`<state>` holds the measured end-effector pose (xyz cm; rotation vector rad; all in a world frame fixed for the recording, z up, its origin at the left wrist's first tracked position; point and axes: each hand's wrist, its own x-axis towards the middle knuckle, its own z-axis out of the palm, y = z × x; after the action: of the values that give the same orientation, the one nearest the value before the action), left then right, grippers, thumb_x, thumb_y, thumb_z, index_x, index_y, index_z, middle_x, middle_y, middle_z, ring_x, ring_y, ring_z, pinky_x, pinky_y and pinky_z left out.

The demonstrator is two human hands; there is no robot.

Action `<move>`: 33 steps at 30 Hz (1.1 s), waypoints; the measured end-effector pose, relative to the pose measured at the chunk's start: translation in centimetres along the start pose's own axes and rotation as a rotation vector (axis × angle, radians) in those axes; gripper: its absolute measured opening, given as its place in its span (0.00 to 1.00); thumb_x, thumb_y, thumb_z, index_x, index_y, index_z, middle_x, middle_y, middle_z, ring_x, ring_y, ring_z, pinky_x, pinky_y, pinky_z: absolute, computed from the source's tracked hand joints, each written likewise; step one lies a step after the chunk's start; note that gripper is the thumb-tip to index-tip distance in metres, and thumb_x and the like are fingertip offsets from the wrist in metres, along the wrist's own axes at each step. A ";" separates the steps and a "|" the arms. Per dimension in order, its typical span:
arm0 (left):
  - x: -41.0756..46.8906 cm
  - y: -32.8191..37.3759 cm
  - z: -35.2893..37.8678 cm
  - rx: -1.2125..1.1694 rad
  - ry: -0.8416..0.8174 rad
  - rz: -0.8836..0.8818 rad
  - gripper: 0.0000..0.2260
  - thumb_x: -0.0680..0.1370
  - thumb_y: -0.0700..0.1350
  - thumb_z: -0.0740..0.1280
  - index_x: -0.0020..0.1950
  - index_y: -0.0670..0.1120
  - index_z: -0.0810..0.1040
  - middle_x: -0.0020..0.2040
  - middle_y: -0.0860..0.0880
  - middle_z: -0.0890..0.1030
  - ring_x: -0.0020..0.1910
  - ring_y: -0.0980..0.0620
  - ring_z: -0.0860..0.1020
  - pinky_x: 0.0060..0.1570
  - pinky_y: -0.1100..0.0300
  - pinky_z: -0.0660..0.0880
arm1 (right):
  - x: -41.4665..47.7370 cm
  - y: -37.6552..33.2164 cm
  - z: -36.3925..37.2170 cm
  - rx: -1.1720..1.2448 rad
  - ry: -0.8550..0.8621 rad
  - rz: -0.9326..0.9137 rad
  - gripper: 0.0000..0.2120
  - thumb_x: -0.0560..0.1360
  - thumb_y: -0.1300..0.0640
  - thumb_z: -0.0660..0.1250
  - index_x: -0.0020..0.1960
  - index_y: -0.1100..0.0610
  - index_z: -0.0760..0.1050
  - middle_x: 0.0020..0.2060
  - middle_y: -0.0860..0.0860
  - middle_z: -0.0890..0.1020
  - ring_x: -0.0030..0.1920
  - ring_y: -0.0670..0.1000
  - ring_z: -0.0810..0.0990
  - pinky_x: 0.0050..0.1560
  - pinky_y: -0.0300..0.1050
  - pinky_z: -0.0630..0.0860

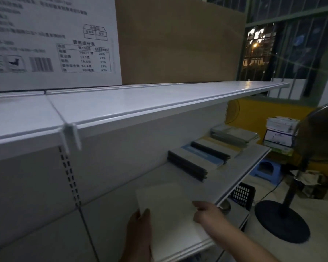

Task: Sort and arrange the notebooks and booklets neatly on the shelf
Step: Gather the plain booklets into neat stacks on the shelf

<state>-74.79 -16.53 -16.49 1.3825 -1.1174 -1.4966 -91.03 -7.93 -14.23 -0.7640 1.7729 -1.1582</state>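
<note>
A plain white booklet (169, 210) lies flat on the middle shelf (240, 171) near its front edge. My left hand (140, 224) holds its left edge, thumb on top. My right hand (206, 212) grips its right edge. Further along the same shelf lie black-spined notebooks (187, 168), a blue-covered booklet (201, 154) under another black-spined one (210, 151), a yellow-edged booklet (225, 146), and a grey stack (233, 136) at the far end.
The upper shelf (140, 103) carries a white printed carton (51, 42) and a brown cardboard box (178, 40). To the right stand a pedestal fan (284, 218), a black mesh basket (241, 195), a blue stool (265, 170) and stacked boxes (280, 133).
</note>
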 end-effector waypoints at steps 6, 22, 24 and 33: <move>4.4 0.9 3.5 0.029 -0.087 0.009 0.14 0.76 0.45 0.68 0.58 0.39 0.78 0.52 0.40 0.82 0.50 0.43 0.81 0.57 0.42 0.76 | 5.1 -1.6 -1.7 -0.132 0.073 -0.103 0.18 0.71 0.69 0.56 0.50 0.54 0.81 0.47 0.50 0.84 0.45 0.50 0.82 0.45 0.44 0.80; 3.7 -1.7 6.3 1.197 0.103 0.385 0.58 0.53 0.83 0.42 0.78 0.53 0.42 0.75 0.52 0.35 0.77 0.49 0.42 0.73 0.61 0.42 | 17.0 -3.9 -3.4 -0.614 -0.279 -0.326 0.27 0.75 0.62 0.59 0.73 0.52 0.61 0.64 0.53 0.73 0.51 0.50 0.76 0.43 0.39 0.76; 3.6 -1.7 6.3 1.148 0.167 0.370 0.61 0.51 0.84 0.48 0.78 0.52 0.46 0.78 0.53 0.46 0.77 0.51 0.47 0.73 0.63 0.45 | 16.6 -2.4 -3.5 -0.539 -0.240 -0.374 0.26 0.76 0.60 0.60 0.73 0.53 0.63 0.68 0.52 0.70 0.62 0.52 0.74 0.62 0.46 0.73; 3.4 -0.3 6.3 1.020 0.143 0.310 0.68 0.46 0.85 0.49 0.78 0.48 0.50 0.77 0.51 0.58 0.74 0.53 0.61 0.71 0.64 0.59 | 16.9 -0.2 -3.9 -0.588 -0.178 -0.610 0.19 0.79 0.60 0.59 0.69 0.57 0.68 0.69 0.50 0.69 0.69 0.48 0.67 0.65 0.30 0.56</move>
<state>-81.39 -19.12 -17.68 1.7867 -2.0181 -0.5542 -101.97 -20.56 -18.85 -1.7924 1.7898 -0.8815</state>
